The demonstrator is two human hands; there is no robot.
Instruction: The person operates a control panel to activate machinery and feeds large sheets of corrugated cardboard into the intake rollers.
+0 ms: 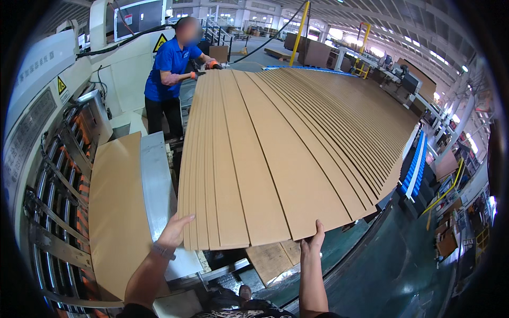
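Note:
A wide row of overlapping brown cardboard sheets fans out in front of me. At its near left corner, my left hand grips the sheets with the thumb on top; its other fingers are mostly hidden. My right hand clasps the near edge further right, thumb above and fingers beneath. Across the stack, a person in a blue shirt has gloved hands at the far left corner. Another brown cardboard sheet lies on the machine to my left.
A machine with metal rollers and a metal plate stands on the left. Blue roller tracks run on the right. Below my hands are a brown board and my shoe. Yellow posts rise behind the stack.

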